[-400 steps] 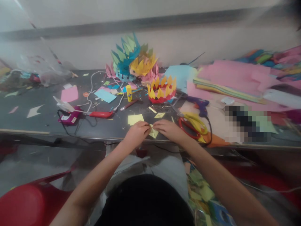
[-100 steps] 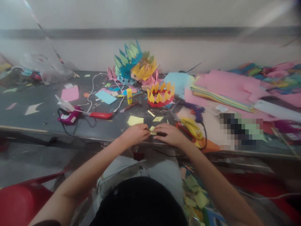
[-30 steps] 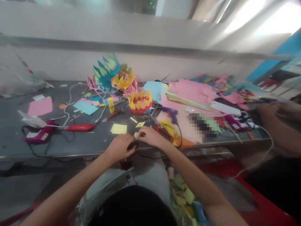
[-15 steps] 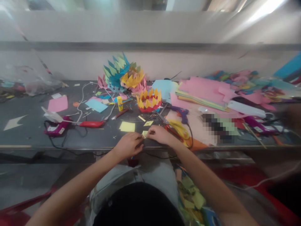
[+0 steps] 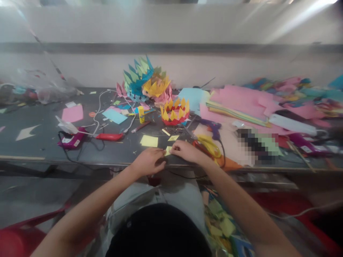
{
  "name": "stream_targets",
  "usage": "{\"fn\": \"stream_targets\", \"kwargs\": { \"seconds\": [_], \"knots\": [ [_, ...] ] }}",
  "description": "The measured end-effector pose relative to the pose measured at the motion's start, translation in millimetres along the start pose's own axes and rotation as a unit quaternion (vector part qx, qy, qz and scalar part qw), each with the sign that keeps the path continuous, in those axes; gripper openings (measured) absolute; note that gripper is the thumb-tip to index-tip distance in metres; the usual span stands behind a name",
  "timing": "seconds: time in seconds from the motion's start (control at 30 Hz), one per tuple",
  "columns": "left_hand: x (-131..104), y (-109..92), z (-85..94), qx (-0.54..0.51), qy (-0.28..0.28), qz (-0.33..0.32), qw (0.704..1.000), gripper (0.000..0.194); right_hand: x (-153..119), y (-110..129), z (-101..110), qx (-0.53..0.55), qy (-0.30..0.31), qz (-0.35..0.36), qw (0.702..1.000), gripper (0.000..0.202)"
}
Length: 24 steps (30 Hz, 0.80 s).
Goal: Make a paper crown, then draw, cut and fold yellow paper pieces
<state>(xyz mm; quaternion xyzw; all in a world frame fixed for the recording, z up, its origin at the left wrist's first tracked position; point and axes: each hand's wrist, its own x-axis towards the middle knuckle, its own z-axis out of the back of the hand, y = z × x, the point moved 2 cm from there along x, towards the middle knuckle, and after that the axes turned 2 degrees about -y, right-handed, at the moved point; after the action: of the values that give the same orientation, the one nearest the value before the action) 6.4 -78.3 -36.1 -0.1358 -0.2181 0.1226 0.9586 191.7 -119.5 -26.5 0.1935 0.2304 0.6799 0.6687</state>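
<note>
Near the table's front edge, a small yellow paper piece [image 5: 168, 151] lies between my hands. My left hand [image 5: 149, 161] has its fingertips closed on the paper's left side. On the right side, my right hand [image 5: 184, 151] pinches the same piece with bent fingers. Just beyond are yellow paper squares [image 5: 149, 140] and a folded yellow piece [image 5: 174, 137]. A red and yellow paper crown [image 5: 175, 113] stands farther back, in front of both hands.
Yellow-handled scissors [image 5: 210, 145] and a purple glue gun [image 5: 213, 127] lie to the right. Left are a red-handled tool [image 5: 109, 136], a purple box [image 5: 72, 139] and a glue stick [image 5: 141, 114]. Stacked pink paper [image 5: 241, 101] and more paper crowns [image 5: 142, 80] occupy the back.
The whole view has shifted, so the table's things appear slightly farther right. Both hands stay at the small yellow paper, with slightly more of it showing between them.
</note>
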Motion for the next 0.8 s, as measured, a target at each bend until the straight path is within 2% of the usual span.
{"fn": "stream_targets", "kwargs": {
  "seconds": [0.2, 0.37, 0.67, 0.8],
  "knots": [
    [-0.4, 4.0, 1.8, -0.014, 0.013, 0.012, 1.000, 0.017, -0.5, 1.8, -0.3, -0.008, -0.002, 0.004, 1.000, 0.016],
    [2.0, 1.9, 2.8, -0.005, 0.029, 0.002, 1.000, 0.033, -1.6, 4.8, 0.3, -0.014, -0.008, 0.003, 1.000, 0.012],
    [2.4, -0.2, 3.1, 0.035, 0.066, -0.041, 0.996, 0.031, -1.2, 6.5, -1.5, -0.034, -0.008, 0.002, 0.999, 0.013],
    [1.1, -3.0, -2.4, 0.051, 0.066, -0.038, 0.996, 0.038, -1.5, 8.3, -2.0, -0.038, -0.004, 0.000, 0.999, 0.013]
  ]
}}
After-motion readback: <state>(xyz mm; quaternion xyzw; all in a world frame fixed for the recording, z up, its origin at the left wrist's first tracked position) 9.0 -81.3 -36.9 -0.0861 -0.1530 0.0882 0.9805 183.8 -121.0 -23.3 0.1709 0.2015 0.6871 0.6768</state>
